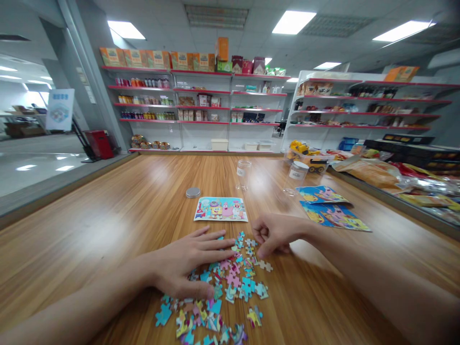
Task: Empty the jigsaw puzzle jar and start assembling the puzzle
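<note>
Left hand (194,256) spread, fingers over puzzle pieces (247,286), hiding some. Right hand (275,234) curled at pieces' right edge; cannot tell whether fingertips pinch anything. Forearms (93,297) run out of frame; nearest pieces reach bottom edge. Labels (295,175) on jars (243,183) too small to read. Wood-grain table (125,211) under pieces, glossy, with pale reflections. Stocked shelves (201,108) line room behind; lit panels (293,22) overhead.

the tabletop (108,230) looks glossy wood, the puzzle pieces (247,288) smooth card, the lid (193,192) metal.
</note>
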A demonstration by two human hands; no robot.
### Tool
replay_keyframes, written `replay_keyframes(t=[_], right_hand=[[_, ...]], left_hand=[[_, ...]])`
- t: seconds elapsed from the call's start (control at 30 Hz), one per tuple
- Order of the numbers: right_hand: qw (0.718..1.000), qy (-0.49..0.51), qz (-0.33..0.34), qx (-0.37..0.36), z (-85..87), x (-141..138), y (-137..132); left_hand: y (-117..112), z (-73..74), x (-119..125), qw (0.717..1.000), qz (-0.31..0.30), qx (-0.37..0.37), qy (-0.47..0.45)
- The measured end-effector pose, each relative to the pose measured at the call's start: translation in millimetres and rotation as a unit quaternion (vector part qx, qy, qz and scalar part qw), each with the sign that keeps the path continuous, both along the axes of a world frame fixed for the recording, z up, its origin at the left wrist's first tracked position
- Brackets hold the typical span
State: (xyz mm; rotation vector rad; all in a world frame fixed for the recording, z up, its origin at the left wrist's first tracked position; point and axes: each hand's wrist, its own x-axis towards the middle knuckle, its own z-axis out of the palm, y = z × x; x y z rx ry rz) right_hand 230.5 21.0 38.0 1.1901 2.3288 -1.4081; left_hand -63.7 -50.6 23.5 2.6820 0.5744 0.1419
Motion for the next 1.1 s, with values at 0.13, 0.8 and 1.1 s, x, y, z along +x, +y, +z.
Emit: replay_keyframes(t=[0.13,0.8,1.1], right_hand=[[0.987,-0.127,0.044,0.087,15.6,-4.5,-15.9],[0.997,-0.003,0.009,-0.076,-0.9,7.6,4.3],[0.987,-0.158,0.038,-0.002,13.8,-18.0,-28.8]], left_hand=[[2.0,-0.3,-2.0,1.0,0.011,-0.024,0.007],[-21.5,8.2,19.3,0.999,-0.036,0.014,-0.021],[-20.8,7.3,19.3,0.999,-0.028,0.027,-0.007]])
